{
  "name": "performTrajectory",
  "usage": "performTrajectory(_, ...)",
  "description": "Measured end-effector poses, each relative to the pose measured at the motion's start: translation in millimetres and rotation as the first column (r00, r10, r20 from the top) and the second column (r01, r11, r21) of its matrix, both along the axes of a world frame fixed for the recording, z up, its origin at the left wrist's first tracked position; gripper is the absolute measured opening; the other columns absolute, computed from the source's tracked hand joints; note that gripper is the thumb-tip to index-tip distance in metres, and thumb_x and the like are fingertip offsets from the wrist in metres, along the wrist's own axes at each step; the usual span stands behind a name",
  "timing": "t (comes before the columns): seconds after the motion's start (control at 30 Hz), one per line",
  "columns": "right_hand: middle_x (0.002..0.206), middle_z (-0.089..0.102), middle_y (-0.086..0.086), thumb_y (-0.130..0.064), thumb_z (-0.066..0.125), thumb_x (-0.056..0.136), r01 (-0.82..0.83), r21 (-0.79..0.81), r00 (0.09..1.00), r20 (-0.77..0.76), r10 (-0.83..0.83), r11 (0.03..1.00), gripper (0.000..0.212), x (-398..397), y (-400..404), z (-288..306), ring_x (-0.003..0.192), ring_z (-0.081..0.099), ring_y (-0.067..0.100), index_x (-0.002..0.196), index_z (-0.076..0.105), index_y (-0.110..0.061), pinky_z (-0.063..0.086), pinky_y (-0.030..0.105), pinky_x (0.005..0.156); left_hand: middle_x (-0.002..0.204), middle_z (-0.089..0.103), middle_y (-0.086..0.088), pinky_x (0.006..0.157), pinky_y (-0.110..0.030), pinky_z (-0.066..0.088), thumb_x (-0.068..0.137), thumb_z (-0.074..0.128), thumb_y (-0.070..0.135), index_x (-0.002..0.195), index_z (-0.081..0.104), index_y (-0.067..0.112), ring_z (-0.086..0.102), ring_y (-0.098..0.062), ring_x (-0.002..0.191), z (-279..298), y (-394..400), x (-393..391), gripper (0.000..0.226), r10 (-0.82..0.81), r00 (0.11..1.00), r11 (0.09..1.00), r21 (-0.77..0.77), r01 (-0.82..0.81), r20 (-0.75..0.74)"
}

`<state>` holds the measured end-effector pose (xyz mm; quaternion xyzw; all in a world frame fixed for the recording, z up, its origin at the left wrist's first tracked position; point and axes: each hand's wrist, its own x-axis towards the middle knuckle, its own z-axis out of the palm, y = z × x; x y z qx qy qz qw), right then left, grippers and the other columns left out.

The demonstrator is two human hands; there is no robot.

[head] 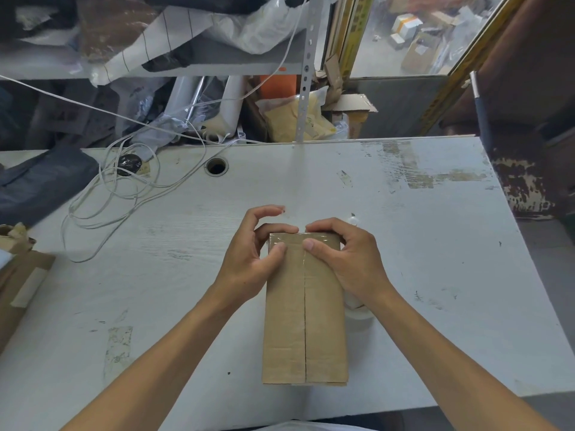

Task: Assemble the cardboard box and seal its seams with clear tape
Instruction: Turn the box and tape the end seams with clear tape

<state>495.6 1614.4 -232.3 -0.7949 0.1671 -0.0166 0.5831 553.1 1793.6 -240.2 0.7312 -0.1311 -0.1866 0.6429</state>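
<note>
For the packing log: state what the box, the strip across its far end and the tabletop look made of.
Box: brown corrugated cardboard, matte, with creases and a centre seam. Strip: clear glossy plastic tape, judging by its glare. Tabletop: probably white wood-grain laminate, scuffed, with old tape residue.

Two bare forearms enter from about 7 and 5 o'clock, with no sleeves, watch, bracelet or glove on either. The left hand (249, 259) and the right hand (345, 259) carry no rings; the fingernails are short and unpainted. At 6 o'clock, on the bottom edge, a sliver of pale, whitish garment (298, 427) shows.
</note>
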Motion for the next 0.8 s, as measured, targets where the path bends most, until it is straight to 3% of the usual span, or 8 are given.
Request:
performTrajectory(0.13,0.098,0.071,-0.02,-0.032,0.081,0.078,0.015,-0.037,0.998,-0.063,-0.018,0.999,0.025,0.4,-0.7,0.3,0.093,0.064,-0.005,0.102,0.073,-0.027,0.045,0.009,0.077,0.119,0.066,0.013,0.097,-0.059,0.049,0.087,0.06,0.003,0.127,0.048,0.018,0.062,-0.022,0.119,-0.2,2.9,0.1,0.044,-0.031,0.999,0.999,0.017,0.031,-0.025)
performTrajectory(0.27,0.115,0.061,-0.019,-0.038,0.081,0.077,0.087,-0.147,0.996,-0.017,-0.09,0.985,0.043,-5.0,-6.4,2.5,0.109,0.056,-0.003,0.116,0.064,-0.029,0.044,0.013,0.09,0.124,0.058,0.003,0.101,-0.032,0.05,0.08,0.079,0.018,0.127,0.049,0.014,0.06,-0.01,0.114,4.8,8.5,3.7,0.056,0.03,0.98,0.978,0.195,-0.069,0.197)
performTrajectory(0.43,0.086,0.066,-0.006,-0.028,0.083,0.076,0.252,-0.244,0.966,0.125,-0.228,0.936,0.021,-11.9,-2.2,2.2,0.076,0.064,0.007,0.089,0.072,-0.016,0.054,0.025,0.074,0.115,0.06,-0.006,0.087,-0.02,0.053,0.08,0.08,0.008,0.12,0.05,0.012,0.064,-0.01,0.102,8.5,1.5,-5.8,0.051,0.132,0.974,0.968,0.19,-0.167,0.182)
performTrajectory(0.6,0.084,0.072,-0.008,-0.025,0.083,0.076,0.298,-0.156,0.954,0.094,-0.286,0.942,0.016,-13.4,-1.3,4.0,0.077,0.067,0.003,0.088,0.078,-0.015,0.052,0.017,0.076,0.116,0.065,-0.007,0.098,-0.027,0.051,0.084,0.076,0.005,0.119,0.05,0.013,0.065,-0.012,0.112,6.1,1.7,-12.0,0.044,0.19,0.982,0.978,0.086,-0.19,0.004)
performTrajectory(0.8,0.087,0.071,-0.009,-0.028,0.078,0.082,0.241,-0.134,0.97,0.023,-0.241,0.961,0.011,-13.0,-3.4,3.4,0.082,0.066,0.004,0.088,0.079,-0.019,0.05,0.017,0.077,0.114,0.066,0.008,0.105,-0.033,0.048,0.09,0.066,-0.003,0.115,0.049,0.012,0.061,-0.006,0.118,2.1,-0.9,-18.2,0.034,0.208,0.971,0.977,-0.025,-0.212,-0.115)
